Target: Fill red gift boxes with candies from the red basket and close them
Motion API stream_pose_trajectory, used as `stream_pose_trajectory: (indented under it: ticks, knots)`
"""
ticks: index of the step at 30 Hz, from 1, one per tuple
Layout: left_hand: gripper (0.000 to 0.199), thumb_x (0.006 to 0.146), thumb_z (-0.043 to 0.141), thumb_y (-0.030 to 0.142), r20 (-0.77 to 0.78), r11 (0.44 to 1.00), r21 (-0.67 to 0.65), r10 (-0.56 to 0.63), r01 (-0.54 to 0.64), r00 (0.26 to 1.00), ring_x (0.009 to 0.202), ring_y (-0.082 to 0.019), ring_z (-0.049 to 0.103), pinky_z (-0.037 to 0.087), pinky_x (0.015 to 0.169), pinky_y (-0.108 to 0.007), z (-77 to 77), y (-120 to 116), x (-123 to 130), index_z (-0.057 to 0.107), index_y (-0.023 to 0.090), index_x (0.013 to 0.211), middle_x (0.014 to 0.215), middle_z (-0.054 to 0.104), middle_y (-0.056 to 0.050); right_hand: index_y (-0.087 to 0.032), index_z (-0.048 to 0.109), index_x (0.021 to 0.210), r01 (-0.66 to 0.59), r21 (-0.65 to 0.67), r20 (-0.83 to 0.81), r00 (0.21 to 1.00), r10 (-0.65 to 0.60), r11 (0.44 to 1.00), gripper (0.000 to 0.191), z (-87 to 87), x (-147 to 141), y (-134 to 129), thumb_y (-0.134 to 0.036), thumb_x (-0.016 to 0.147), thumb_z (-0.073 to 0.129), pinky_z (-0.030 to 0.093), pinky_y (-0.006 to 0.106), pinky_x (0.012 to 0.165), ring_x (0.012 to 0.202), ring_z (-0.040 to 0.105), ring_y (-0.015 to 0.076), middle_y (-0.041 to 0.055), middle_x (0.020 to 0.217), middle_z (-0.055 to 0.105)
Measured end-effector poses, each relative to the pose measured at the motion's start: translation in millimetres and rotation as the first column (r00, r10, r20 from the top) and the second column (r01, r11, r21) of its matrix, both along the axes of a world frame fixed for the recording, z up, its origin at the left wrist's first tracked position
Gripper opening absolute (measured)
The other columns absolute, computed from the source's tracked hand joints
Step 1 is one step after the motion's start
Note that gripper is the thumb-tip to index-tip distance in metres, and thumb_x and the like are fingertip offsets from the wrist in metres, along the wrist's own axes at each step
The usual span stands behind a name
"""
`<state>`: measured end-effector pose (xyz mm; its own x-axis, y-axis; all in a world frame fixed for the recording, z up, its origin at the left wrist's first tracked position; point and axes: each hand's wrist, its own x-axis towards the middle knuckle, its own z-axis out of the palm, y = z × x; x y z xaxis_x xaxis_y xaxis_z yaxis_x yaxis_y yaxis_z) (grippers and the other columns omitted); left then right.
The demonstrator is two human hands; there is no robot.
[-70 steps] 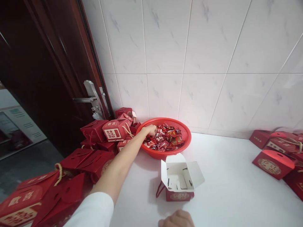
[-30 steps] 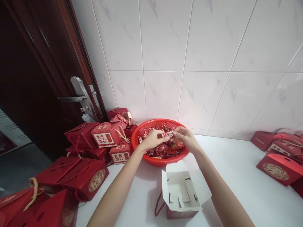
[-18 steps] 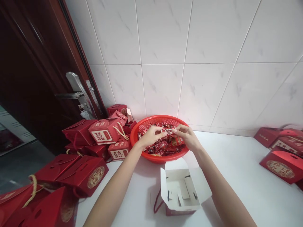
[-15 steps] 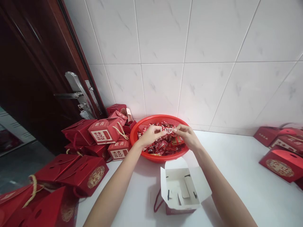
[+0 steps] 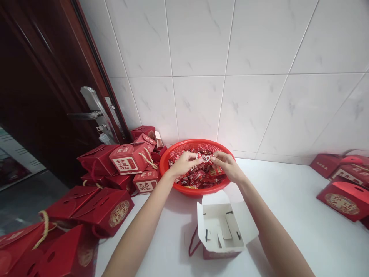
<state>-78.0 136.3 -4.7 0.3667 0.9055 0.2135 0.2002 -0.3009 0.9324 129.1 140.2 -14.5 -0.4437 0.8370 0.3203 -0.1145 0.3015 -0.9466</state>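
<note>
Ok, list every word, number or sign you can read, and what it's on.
"520": candy held by left hand and right hand.
"歡喜": upper box, lower box.
"囍": the same two boxes.
Too small or blurred to read: other candies, round gold emblems, lettering on right-side boxes.

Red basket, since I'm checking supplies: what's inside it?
Small wrapped packets, mostly red, lie heaped in the red basket. The left grip, right grip and held packet hide some; lower layers and the basket's bottom are covered.

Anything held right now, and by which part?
Yes, a wrapped candy marked "520": the left hand pinches one end, the right hand the other.
</note>
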Motion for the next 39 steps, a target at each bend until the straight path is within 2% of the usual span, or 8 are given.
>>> stream_pose_trajectory:
  ticks: [11, 18, 21, 25, 27, 30, 35, 39]
  knots:
    - [0.046, 0.073, 0.075, 0.060, 0.029, 0.997, -0.074, -0.031, 0.033, 0.999, 0.084, -0.022, 0.068, 0.052, 0.086, -0.035, 1.6, -0.6, -1.8, 0.075, 0.014, 0.079, 0.079, 0.073, -0.005, -0.021, 0.057, 0.070, 0.016, -0.018, -0.030, 0.999, -0.017, 1.000, 0.039, -4.0, -0.1, 2.8, -0.055, 0.076, 0.076, 0.042, 0.028, 0.058, 0.062, 0.055, 0.0151, -0.0015, 0.065, 0.060]
    - [0.049, 0.067, 0.082, 0.057, 0.163, 0.976, -0.183, -0.090, 0.120, 0.983, 0.087, -0.023, 0.069, 0.055, 0.087, -0.037, 2.6, -2.0, -2.3, 0.076, 0.012, 0.084, 0.087, 0.075, -0.008, -0.022, 0.058, 0.073, -0.095, -0.039, -0.089, 0.992, 0.091, 0.995, 0.035, -6.5, 2.8, 3.6, -0.052, 0.079, 0.076, 0.045, 0.029, 0.065, 0.067, 0.058, 0.0151, -0.0010, 0.070, 0.064]
    - [0.049, 0.070, 0.079, 0.057, 0.125, 0.986, -0.154, -0.041, 0.061, 0.991, 0.088, -0.022, 0.069, 0.055, 0.088, -0.037, 0.3, 1.7, -4.3, 0.076, 0.012, 0.089, 0.092, 0.075, -0.009, -0.022, 0.057, 0.075, -0.071, -0.049, -0.070, 0.995, 0.068, 0.996, 0.036, -6.2, 1.2, 2.8, -0.053, 0.079, 0.075, 0.046, 0.029, 0.062, 0.068, 0.058, 0.0153, -0.0007, 0.072, 0.064]
    - [0.041, 0.090, 0.058, 0.045, -0.101, 0.978, 0.002, 0.207, -0.207, 0.973, 0.098, -0.022, 0.069, 0.054, 0.090, -0.035, -2.7, 11.3, -15.2, 0.072, 0.013, 0.111, 0.107, 0.075, -0.010, -0.022, 0.054, 0.074, 0.009, -0.094, -0.124, 0.992, -0.020, 0.996, 0.038, -5.2, -1.9, 2.0, -0.052, 0.078, 0.076, 0.046, 0.027, 0.055, 0.064, 0.057, 0.0147, -0.0017, 0.073, 0.062]
    - [0.038, 0.094, 0.051, 0.037, -0.227, 0.964, 0.036, 0.264, -0.263, 0.937, 0.100, -0.022, 0.069, 0.054, 0.089, -0.032, -3.1, 16.8, -23.8, 0.070, 0.013, 0.117, 0.110, 0.075, -0.010, -0.022, 0.053, 0.072, 0.025, -0.087, -0.133, 0.990, -0.037, 0.996, 0.038, -5.0, -2.7, 2.3, -0.051, 0.077, 0.077, 0.046, 0.027, 0.054, 0.062, 0.056, 0.0141, -0.0020, 0.071, 0.061]
    - [0.031, 0.089, 0.055, 0.030, -0.399, 0.967, 0.018, 0.239, -0.253, 0.885, 0.095, -0.022, 0.070, 0.054, 0.082, -0.029, -2.3, 26.4, -36.0, 0.073, 0.014, 0.108, 0.104, 0.077, -0.008, -0.021, 0.054, 0.071, 0.037, -0.071, -0.117, 0.992, -0.045, 0.997, 0.039, -4.9, -2.9, 3.3, -0.052, 0.076, 0.078, 0.047, 0.027, 0.056, 0.063, 0.057, 0.0140, -0.0022, 0.069, 0.061]
    - [0.021, 0.076, 0.062, 0.012, -0.687, 0.972, -0.009, 0.165, -0.236, 0.707, 0.094, -0.022, 0.069, 0.051, 0.079, -0.024, 0.8, 50.0, -41.5, 0.076, 0.016, 0.091, 0.098, 0.078, -0.005, -0.021, 0.055, 0.067, 0.121, -0.056, -0.058, 0.991, -0.124, 0.991, 0.039, -4.5, -3.3, 4.2, -0.050, 0.071, 0.081, 0.044, 0.027, 0.057, 0.062, 0.054, 0.0130, -0.0027, 0.066, 0.060]
    - [0.008, 0.083, 0.068, 0.018, -0.817, 0.979, -0.071, 0.054, -0.192, 0.574, 0.092, -0.020, 0.069, 0.053, 0.082, -0.027, 1.1, 69.1, -34.1, 0.073, 0.016, 0.089, 0.095, 0.075, -0.003, -0.022, 0.056, 0.066, 0.163, -0.068, -0.033, 0.986, -0.166, 0.984, 0.035, -4.1, -3.4, 3.7, -0.046, 0.069, 0.080, 0.043, 0.028, 0.058, 0.062, 0.055, 0.0142, -0.0014, 0.066, 0.063]
